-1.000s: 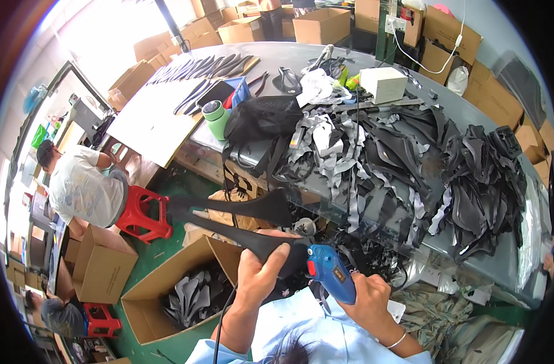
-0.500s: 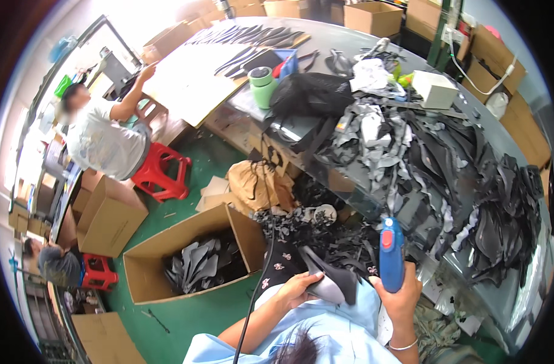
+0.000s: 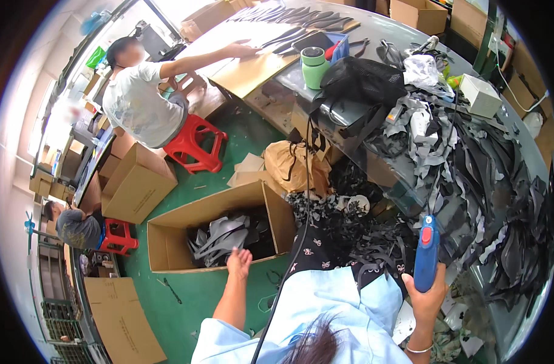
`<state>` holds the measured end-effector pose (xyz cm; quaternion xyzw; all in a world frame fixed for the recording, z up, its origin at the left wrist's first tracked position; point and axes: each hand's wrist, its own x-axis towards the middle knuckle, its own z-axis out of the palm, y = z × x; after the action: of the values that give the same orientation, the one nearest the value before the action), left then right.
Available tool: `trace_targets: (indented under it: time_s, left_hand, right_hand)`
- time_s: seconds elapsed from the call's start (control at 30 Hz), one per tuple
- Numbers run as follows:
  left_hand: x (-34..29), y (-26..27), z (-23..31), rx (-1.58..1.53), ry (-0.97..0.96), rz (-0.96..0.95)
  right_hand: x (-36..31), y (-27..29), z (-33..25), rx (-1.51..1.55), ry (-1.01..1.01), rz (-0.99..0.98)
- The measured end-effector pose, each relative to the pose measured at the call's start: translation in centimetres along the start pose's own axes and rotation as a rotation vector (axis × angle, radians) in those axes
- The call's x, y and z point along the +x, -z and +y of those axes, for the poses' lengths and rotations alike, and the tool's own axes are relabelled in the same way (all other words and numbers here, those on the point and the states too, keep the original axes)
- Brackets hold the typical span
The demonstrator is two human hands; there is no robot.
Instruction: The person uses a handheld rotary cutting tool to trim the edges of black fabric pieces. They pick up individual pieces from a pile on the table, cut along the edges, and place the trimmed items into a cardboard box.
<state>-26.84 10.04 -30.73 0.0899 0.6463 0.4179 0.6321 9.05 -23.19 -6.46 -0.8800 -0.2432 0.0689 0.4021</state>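
My right hand (image 3: 428, 293) is wrapped round a blue handheld electric tool (image 3: 426, 258) with a red button, its narrow tip pointing away from me. My left hand (image 3: 239, 262) is over the near edge of a cardboard box (image 3: 167, 242), fingers loosely spread, with nothing visible in them. Just beyond those fingers, grey and black curved, flat pieces (image 3: 225, 233) lie heaped in the box. Dark trimmings (image 3: 380, 242) are piled around my lap and just beyond it.
A metal table on the right carries black and grey scraps (image 3: 477, 164), a black mesh bag (image 3: 362, 88), a green bottle (image 3: 314, 68) and a white box (image 3: 480, 95). A black cord (image 3: 292, 261) hangs before me. A co-worker (image 3: 140, 103) sits on a red stool (image 3: 198, 145) at far left.
My left hand has let go of the grey and black piece and moved left to the cardboard box. The view has shifted left; my right hand still holds the tool. The co-worker's arm now reaches further across the table.
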Motion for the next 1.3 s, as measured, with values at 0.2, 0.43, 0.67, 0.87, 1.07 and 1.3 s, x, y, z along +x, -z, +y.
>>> trace_targets:
  time_s: [0.2, 0.43, 0.67, 0.87, 1.07, 1.3]
  left_hand:
    - [-6.8, -6.9, -8.4, 0.825, -0.024, -0.508]
    - [-27.2, -24.1, -14.6, 0.802, -0.368, -1.323]
    - [-38.3, -38.6, -18.5, 0.613, 0.021, -1.416]
    - [-39.3, -44.5, -23.1, 0.694, 0.140, -1.109]
    - [-38.4, -47.2, -24.8, 0.771, -0.020, -1.035]
    - [-42.3, -47.3, -24.3, 0.975, -0.186, -1.058]
  right_hand:
    - [-0.5, 0.3, 1.0, -0.031, -0.021, 0.054]
    - [0.0, 0.8, 0.6, -0.002, 0.092, 0.096]
    - [-1.6, 2.3, 2.6, 0.102, 0.027, 0.238]
    - [-2.4, 2.6, 4.3, 0.094, -0.042, 0.258]
    - [-2.4, 2.2, 5.3, 0.096, -0.107, 0.246]
    - [-2.1, 1.8, 4.9, 0.116, -0.109, 0.284]
